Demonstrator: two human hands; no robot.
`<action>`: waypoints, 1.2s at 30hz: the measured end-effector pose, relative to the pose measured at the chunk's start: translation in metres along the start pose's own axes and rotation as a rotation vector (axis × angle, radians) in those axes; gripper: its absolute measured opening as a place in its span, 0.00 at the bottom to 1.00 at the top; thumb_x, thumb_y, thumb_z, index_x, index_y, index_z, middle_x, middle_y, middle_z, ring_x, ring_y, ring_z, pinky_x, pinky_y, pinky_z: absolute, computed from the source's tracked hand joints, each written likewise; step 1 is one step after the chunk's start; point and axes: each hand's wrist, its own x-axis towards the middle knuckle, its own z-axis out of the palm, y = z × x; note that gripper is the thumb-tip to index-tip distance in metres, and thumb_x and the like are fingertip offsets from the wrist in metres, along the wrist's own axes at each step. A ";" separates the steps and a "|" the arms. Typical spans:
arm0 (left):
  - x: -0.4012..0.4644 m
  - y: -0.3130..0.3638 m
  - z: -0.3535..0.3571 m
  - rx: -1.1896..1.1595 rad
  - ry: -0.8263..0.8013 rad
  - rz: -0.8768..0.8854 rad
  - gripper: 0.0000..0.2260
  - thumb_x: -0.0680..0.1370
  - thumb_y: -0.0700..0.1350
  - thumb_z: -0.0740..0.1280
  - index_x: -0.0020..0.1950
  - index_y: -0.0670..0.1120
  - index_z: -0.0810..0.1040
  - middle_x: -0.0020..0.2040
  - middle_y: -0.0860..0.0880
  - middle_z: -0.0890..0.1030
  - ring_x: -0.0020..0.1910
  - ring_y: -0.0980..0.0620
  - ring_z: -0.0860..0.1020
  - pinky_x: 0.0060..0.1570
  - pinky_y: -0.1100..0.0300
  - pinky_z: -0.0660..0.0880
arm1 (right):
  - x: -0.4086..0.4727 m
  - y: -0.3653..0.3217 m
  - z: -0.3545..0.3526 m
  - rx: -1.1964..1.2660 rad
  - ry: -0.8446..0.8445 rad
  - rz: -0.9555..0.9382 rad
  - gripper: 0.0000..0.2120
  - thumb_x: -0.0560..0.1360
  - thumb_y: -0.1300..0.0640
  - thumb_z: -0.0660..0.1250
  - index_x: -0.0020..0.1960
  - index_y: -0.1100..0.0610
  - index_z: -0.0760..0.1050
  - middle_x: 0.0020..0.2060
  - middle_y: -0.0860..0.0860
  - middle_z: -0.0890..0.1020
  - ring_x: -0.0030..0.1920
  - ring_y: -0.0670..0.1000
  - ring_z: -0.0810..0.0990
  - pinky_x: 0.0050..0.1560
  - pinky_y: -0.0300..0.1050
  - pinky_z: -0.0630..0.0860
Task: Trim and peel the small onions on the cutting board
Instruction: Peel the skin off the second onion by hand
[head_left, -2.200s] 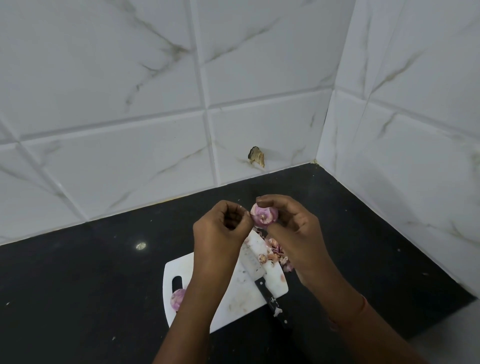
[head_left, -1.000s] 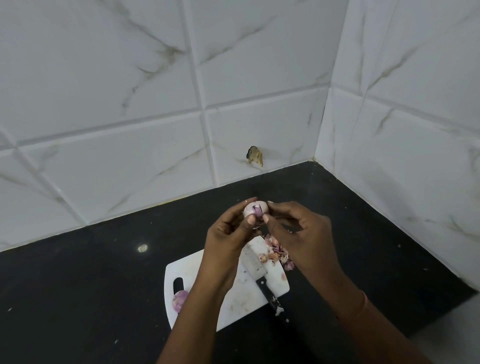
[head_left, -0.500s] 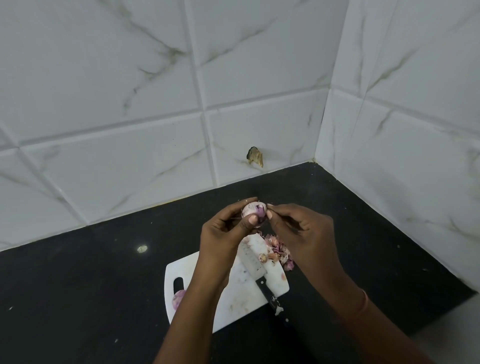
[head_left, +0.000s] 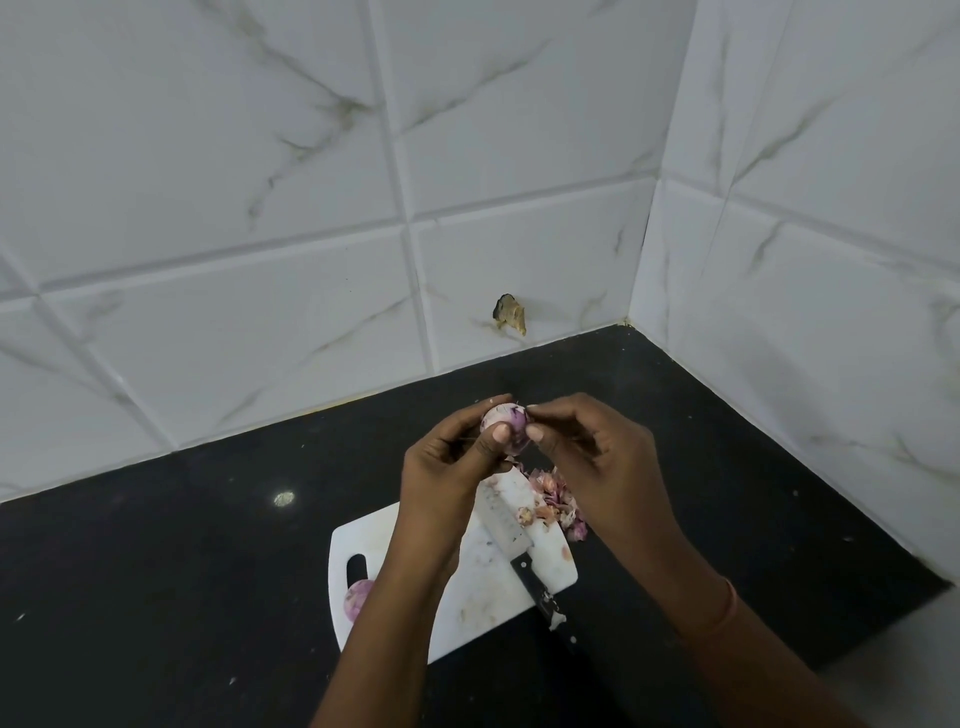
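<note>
Over the counter (head_left: 156, 597) the left hand (head_left: 447, 467) is gripping a small onion (head_left: 506, 428) between thumb and fingertips, lifted above the far end of the cutting board (head_left: 483, 587). The right hand (head_left: 597, 457) is pinching at the onion's right side, thumb and forefinger closed on what looks like a strip of skin. Two seconds back the right hand was holding the onion; now it has passed to the left, so peeling is well underway. Peelings (head_left: 556, 501) are piling up at the board's right edge, the knife (head_left: 514, 545) is lying idle across the board, and another onion (head_left: 358, 597) is waiting near its handle slot.
</note>
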 end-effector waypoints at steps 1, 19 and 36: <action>0.000 -0.001 0.000 0.007 0.010 0.004 0.18 0.71 0.48 0.72 0.59 0.45 0.83 0.53 0.49 0.86 0.54 0.51 0.83 0.47 0.61 0.81 | 0.000 0.001 0.000 -0.024 0.014 -0.005 0.05 0.75 0.62 0.70 0.51 0.59 0.81 0.44 0.47 0.83 0.47 0.39 0.81 0.46 0.27 0.76; 0.003 -0.007 -0.001 -0.060 0.106 -0.050 0.20 0.70 0.50 0.72 0.56 0.39 0.79 0.47 0.46 0.85 0.45 0.51 0.84 0.42 0.61 0.80 | 0.009 -0.002 0.007 0.147 -0.064 0.334 0.06 0.82 0.57 0.59 0.51 0.57 0.74 0.42 0.50 0.80 0.42 0.46 0.82 0.38 0.36 0.79; 0.001 -0.013 0.005 -0.100 0.012 -0.078 0.23 0.71 0.48 0.72 0.67 0.48 0.78 0.60 0.48 0.83 0.61 0.48 0.81 0.60 0.53 0.78 | 0.003 0.000 0.012 0.181 0.029 0.339 0.04 0.76 0.61 0.70 0.50 0.57 0.81 0.42 0.48 0.84 0.41 0.47 0.84 0.41 0.38 0.81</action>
